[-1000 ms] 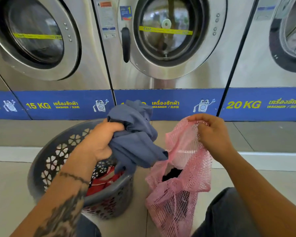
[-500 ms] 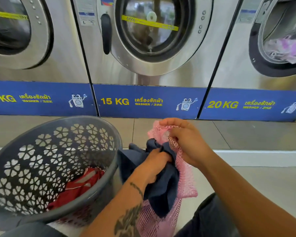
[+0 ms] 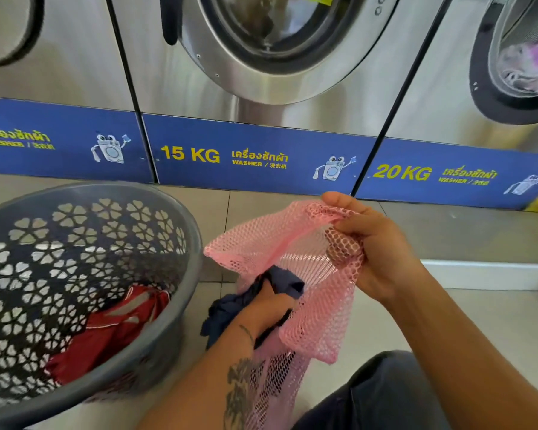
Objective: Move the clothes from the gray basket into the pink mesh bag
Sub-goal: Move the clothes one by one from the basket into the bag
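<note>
Right now the right hand (image 3: 370,252) pinches the top edge of the pink mesh bag (image 3: 292,243), with its fingers curled tight around a bunch of the net. It holds the edge up high so the mouth of the bag is wide and cloth can go in. The left hand (image 3: 269,308) is down in that mouth, closed around a dark blue piece of clothing (image 3: 227,308) and pushing it inside. Part of the blue cloth hangs out over the near side of the bag, so I think this step is only half done. More dark cloth shows through the net lower down, but it is too blurry to say if it is the same piece or another one. The gray basket (image 3: 168,346) sits on the floor just beside the bag, on the left, so each piece only needs a short trip. One red piece of clothing (image 3: 112,330) lies at the bottom of the basket, and I can see no other clothes in it. So the count is one basket, one bag, one blue piece going in and one red piece waiting. Behind them stand three washing machines (image 3: 261,57), and the one on the right has pale purple laundry (image 3: 528,63) inside.
</note>
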`<state>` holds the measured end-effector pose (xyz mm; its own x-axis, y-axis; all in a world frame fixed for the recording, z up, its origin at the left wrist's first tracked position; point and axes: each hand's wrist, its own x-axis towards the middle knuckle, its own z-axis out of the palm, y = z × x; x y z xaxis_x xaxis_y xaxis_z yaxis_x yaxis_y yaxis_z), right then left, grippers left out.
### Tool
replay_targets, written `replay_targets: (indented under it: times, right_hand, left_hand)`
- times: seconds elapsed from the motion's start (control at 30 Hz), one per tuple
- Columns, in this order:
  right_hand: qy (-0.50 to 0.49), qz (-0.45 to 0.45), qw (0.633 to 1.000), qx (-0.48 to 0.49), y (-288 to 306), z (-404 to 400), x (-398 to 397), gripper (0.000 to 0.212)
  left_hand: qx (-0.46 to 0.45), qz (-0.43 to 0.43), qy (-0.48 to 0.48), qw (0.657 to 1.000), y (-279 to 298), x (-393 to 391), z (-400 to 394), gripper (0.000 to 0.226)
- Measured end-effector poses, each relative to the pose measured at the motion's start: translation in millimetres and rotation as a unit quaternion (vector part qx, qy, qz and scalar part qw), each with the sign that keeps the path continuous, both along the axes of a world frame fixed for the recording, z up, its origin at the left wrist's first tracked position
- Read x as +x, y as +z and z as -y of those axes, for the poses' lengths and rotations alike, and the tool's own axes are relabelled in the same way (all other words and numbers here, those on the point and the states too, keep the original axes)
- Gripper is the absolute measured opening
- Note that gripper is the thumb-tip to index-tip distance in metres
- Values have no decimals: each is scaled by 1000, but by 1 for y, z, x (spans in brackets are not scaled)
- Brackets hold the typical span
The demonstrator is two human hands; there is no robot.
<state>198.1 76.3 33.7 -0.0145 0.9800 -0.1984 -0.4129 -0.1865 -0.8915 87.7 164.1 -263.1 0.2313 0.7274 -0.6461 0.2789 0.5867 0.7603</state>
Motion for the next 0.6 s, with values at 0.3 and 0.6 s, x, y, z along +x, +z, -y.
replay_targets:
  times: [0.3, 0.6]
  right_hand:
    - [-45, 16, 998, -38, -22, -11, 13, 42]
    - [-45, 120, 991, -31, -33, -23, 24, 44]
  left_hand:
    - [222, -281, 10, 934, 74, -70, 79, 22]
    - [90, -237, -74, 964, 2, -79, 88, 54]
